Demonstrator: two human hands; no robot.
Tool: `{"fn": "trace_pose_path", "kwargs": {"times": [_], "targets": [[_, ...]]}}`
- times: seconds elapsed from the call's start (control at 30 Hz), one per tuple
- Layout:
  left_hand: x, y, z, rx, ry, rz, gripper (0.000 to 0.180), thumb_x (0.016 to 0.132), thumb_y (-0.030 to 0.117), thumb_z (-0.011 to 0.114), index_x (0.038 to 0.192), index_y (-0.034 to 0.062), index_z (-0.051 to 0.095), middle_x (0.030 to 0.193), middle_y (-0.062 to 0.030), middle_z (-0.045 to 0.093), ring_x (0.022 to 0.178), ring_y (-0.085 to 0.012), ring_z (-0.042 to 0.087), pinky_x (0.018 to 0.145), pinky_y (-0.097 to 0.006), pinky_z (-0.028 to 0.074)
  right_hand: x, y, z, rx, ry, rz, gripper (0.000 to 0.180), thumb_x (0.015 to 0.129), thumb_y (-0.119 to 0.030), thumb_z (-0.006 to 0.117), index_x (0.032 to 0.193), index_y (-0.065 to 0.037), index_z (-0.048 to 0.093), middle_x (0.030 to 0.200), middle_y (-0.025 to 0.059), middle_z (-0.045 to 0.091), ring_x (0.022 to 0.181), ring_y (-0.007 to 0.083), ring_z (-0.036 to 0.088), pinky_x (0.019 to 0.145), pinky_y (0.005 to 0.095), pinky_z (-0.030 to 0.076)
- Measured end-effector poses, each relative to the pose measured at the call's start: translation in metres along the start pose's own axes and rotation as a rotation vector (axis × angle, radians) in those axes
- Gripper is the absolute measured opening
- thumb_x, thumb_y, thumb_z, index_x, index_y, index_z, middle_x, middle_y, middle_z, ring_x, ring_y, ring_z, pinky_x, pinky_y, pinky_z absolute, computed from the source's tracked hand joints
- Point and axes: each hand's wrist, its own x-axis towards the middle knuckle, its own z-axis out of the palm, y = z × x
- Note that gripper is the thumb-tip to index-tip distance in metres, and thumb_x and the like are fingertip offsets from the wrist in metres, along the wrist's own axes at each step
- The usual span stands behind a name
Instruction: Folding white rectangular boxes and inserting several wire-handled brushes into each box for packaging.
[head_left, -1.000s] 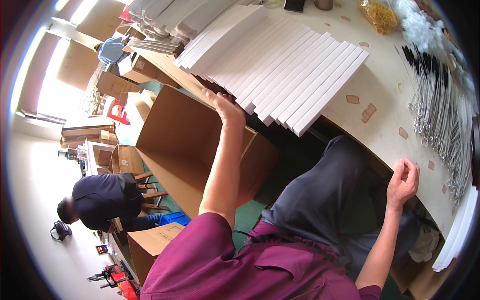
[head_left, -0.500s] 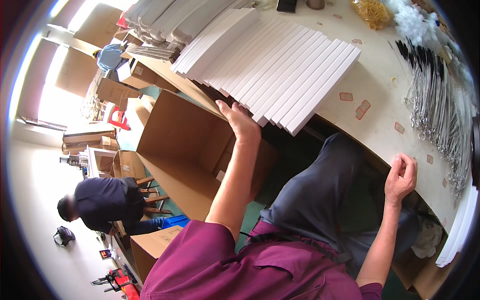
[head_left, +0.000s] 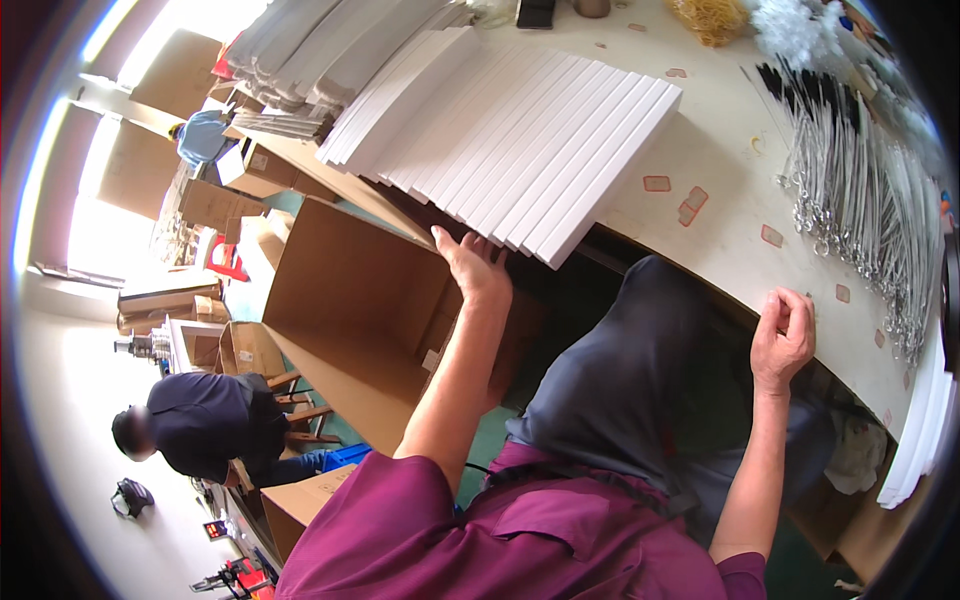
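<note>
My left hand (head_left: 478, 268) has crept up from the cardboard box (head_left: 350, 310) to the overlapped white boards (head_left: 520, 140) at the desk (head_left: 720, 200) edge, fingers open on them; they look stiff and light, best gripped by the near edge. Right hand (head_left: 782, 340) rests loosely curled, empty.

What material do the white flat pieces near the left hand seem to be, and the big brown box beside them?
The white flat pieces look like matte paperboard or foam board: thin, stiff, with clean straight edges; which one is unclear. The big brown box looks like corrugated cardboard, plain brown, dull, with folded flaps. The left hand reaches the lowest piece's edge.
</note>
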Motion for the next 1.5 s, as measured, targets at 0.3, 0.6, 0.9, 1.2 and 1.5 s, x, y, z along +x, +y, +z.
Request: {"fn": "trace_pose_path", "kwargs": {"times": [0.3,0.6,0.9,1.2,1.5], "targets": [[-0.13,0.009,-0.026,0.7,-0.438,0.079,0.032,0.105,0.024,0.059,0.112,-0.0056,0.069,0.099,-0.0175,0.073,0.091,-0.0238,0.072,0.086,-0.037,0.06,0.006,-0.003,0.002,0.039,0.072,-0.015,0.007,0.085,-0.002,0.066,0.091,-0.006,0.064,0.085,0.0123,0.066,0.075,0.0339,0.066,0.066,0.0428,0.053],[-0.195,-0.026,0.094,1.017,-1.334,0.972,0.025,0.083,-0.002,0.071,0.107,-0.0013,0.069,0.11,-0.0215,0.072,0.102,-0.0402,0.071,0.093,-0.043,0.056,0.017,0.015,-0.08,0.157,0.128,0.143,0.01,0.09,-0.005,0.069,0.1,-0.003,0.067,0.09,0.012,0.07,0.073,0.0282,0.07,0.065,0.0354,0.057],[-0.156,-0.109,0.177,1.209,-1.244,1.246,0.031,0.09,0.012,0.071,0.117,-0.004,0.066,0.129,-0.0255,0.065,0.125,-0.0445,0.058,0.109,-0.052,0.045,-0.02,0.178,-0.275,-1.017,-0.026,0.532,0.05,0.088,-0.014,0.07,0.134,-0.001,0.06,0.14,0.0233,0.057,0.134,0.0402,0.05,0.116,0.0477,0.039],[-0.156,-0.118,0.176,1.264,-1.143,1.37,0.031,0.09,0.014,0.072,0.118,0.0005,0.067,0.131,-0.0201,0.066,0.129,-0.0411,0.058,0.111,-0.05,0.044,-0.036,0.211,-0.33,-1.257,-0.197,0.707,0.048,0.085,-0.011,0.071,0.13,-0.002,0.06,0.128,0.0185,0.062,0.124,0.0354,0.056,0.11,0.0485,0.041],[-0.157,-0.12,0.175,1.287,-1.12,1.4,0.031,0.09,0.015,0.071,0.117,0.0009,0.067,0.131,-0.0192,0.067,0.128,-0.0402,0.058,0.111,-0.05,0.044,-0.022,0.196,-0.338,-1.153,-0.228,0.835,0.073,0.076,-0.019,0.086,0.14,-0.004,0.055,0.135,0.0171,0.059,0.13,0.0356,0.053,0.113,0.0458,0.04]]}}
